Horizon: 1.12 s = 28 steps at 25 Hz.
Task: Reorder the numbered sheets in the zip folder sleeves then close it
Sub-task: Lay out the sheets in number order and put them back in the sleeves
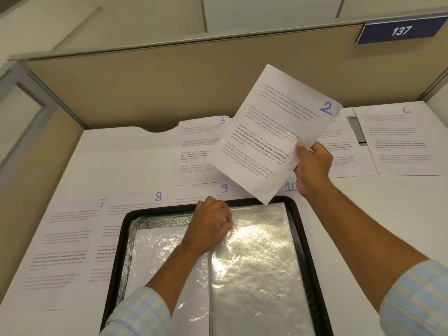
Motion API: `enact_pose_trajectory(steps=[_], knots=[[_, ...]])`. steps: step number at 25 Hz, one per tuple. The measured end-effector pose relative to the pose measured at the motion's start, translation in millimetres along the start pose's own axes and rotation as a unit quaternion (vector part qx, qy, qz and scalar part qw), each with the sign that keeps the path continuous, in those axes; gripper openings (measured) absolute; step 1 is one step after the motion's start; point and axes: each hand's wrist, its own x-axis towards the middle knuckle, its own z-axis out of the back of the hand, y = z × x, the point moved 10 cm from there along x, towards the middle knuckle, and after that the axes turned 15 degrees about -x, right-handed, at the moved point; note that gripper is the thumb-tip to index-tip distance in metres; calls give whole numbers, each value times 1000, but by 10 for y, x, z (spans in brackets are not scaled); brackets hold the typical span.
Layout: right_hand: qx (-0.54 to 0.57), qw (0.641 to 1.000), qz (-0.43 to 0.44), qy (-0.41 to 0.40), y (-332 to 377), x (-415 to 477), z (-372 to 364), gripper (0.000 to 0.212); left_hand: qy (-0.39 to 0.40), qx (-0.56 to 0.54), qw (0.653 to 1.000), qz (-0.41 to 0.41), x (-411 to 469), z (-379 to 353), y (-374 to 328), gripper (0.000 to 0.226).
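Sheet 2 (271,132) looks next to be filed: the right hand (312,166) pinches it aloft over the open zip folder (301,238), while the left hand (208,226) pinches a clear sleeve (254,258) by its edge. The sleeve mouth likely needs parting first. Other numbered sheets (135,214) lie across the white table (121,154), within a tan partition (145,93) signed 137 (400,31).

I count eight loose sheets. Seven lie flat: sheet 7 (60,243) and sheet 8 (126,214) toward eight o'clock, sheet 9 (194,194), sheet 10 (289,187) and sheet 3 (198,146) near centre, sheet 6 (402,141) and an unnumbered-looking sheet (344,156) at three o'clock. One is raised, sheet 2 (271,132). I see one zip folder (118,251) at six o'clock, two clear sleeves (254,263), two hands, a left hand (211,226) and a right hand (314,166), and one number plate (400,31) at one o'clock.
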Motion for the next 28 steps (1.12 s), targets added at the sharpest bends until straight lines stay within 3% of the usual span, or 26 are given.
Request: enact_pose_trajectory(steps=[9, 11, 16, 21, 28], knots=[[-43, 998, 28, 20, 24, -122, -332, 13, 67, -60, 993, 78, -1, -129, 131, 17], [-68, 997, 34, 25, 10, -166, -403, 12, 63, -45, 996, 51, 3, -127, 84, 22], [-124, 989, 44, 61, -168, -273, -570, 10, 24, -9, 1000, -16, -7, -28, -64, 6], [-208, 969, 88, 97, -135, -241, -493, 12, -9, -69, 997, 27, -55, 84, -46, 6], [-263, 946, 115, 148, 58, -119, -479, 18, 10, -116, 989, 87, -24, 96, 21, 7]])
